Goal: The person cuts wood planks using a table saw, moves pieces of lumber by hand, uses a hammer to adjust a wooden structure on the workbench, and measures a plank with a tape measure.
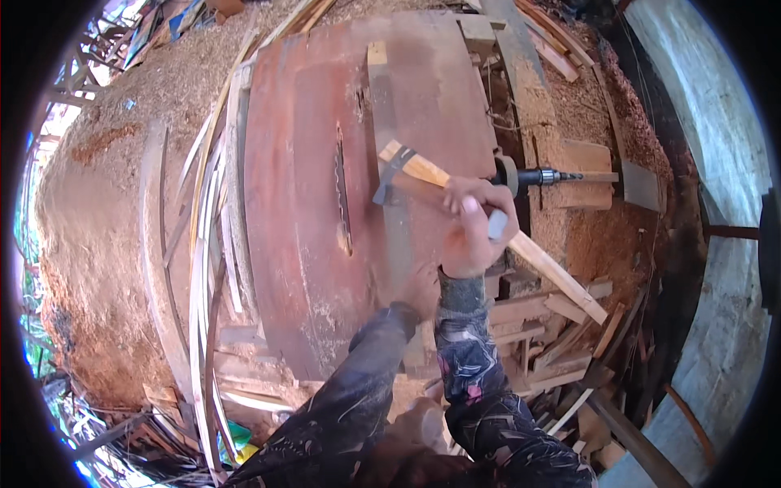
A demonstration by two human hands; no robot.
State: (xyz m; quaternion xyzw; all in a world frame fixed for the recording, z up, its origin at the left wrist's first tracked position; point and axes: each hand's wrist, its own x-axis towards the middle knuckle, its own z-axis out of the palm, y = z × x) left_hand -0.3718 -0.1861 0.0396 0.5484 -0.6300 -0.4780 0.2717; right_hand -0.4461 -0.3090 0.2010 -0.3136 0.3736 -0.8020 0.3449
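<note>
Reddish-brown sawdust (pixel 98 220) is heaped across the left third of the frame, and a bundle of thin curved wooden strips (pixel 202 268) is stacked along its right edge, running from upper centre down to the lower left. To the right of the strips, a rust-coloured saw table (pixel 297 203) fills the middle of the frame; a circular saw blade (pixel 342 195) is seen edge-on in a slot near the table's centre. The left hand (pixel 421 290) is placed flat on the table's lower right part, just below the right hand; its fingers are largely hidden, so how far it is open cannot be told. A pale wooden slat (pixel 521 248) lies diagonally from the centre toward the lower right, with a grey metal bracket (pixel 392 172) at its upper left end. The right hand (pixel 476 228) is closed around the slat near its middle, with a small pale object pinched at the fingers. Immediately right of that hand, a dark motor shaft with a chuck (pixel 537 176) points toward the right. Offcuts of timber (pixel 553 342) are piled at lower right, and a pale wall (pixel 716 163) bounds the right edge.
</note>
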